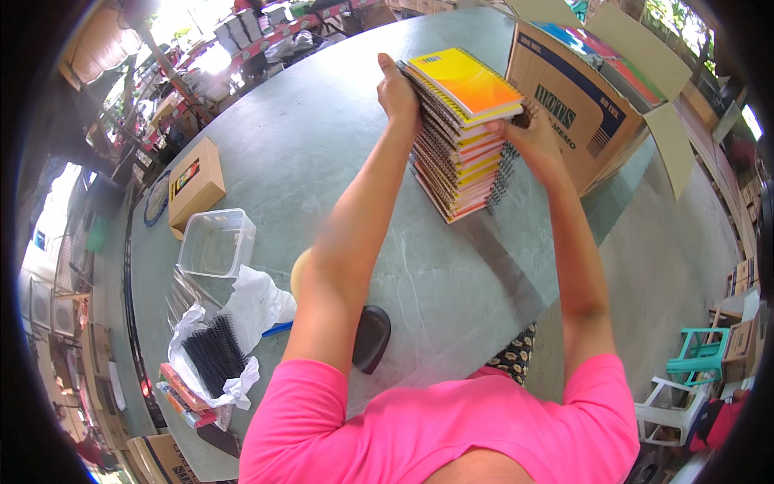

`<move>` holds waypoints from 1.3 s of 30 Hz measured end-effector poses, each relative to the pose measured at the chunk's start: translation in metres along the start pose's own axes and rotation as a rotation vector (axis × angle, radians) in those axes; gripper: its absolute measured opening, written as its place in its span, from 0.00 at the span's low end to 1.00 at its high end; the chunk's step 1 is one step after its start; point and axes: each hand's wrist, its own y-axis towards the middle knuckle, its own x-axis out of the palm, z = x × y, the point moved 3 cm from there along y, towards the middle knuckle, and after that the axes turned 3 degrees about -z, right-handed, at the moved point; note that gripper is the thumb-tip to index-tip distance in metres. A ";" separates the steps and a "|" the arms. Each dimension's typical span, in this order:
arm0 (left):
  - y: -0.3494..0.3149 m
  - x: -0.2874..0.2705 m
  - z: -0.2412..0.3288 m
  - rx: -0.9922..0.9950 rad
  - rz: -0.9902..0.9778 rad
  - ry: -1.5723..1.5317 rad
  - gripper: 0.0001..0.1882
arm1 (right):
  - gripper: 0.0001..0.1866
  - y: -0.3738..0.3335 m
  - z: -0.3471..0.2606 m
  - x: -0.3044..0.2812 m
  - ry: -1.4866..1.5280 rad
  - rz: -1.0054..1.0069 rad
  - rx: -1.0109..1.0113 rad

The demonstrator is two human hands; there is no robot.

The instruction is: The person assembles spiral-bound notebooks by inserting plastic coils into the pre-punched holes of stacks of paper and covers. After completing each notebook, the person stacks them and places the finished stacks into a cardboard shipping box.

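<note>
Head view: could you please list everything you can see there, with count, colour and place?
stack of spiral notebooks: one, yellow-orange top cover, table far side, between both hands
open carton: one, brown, right of stack, notebooks inside
small box: one, brown, table left
plastic tub: one, clear, below small box
binding coils: a bundle, black, on white wrapping, lower left
table: one, grey-green
plastic chairs: two, teal and white, lower right
left hand: on stack's left side
right hand: on stack's right side

Stack of spiral notebooks (461, 137) (yellow-orange cover on top); leaning, on the grey-green table
</note>
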 end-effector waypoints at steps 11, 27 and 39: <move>-0.023 -0.010 0.010 0.011 0.136 0.527 0.37 | 0.38 0.007 0.007 -0.008 0.018 -0.015 -0.056; -0.138 -0.060 -0.085 -0.700 0.174 0.252 0.33 | 0.49 -0.060 0.167 0.007 0.304 -0.413 0.368; -0.107 -0.051 -0.104 -0.683 0.181 0.191 0.35 | 0.40 -0.026 0.178 -0.008 0.485 -0.432 0.411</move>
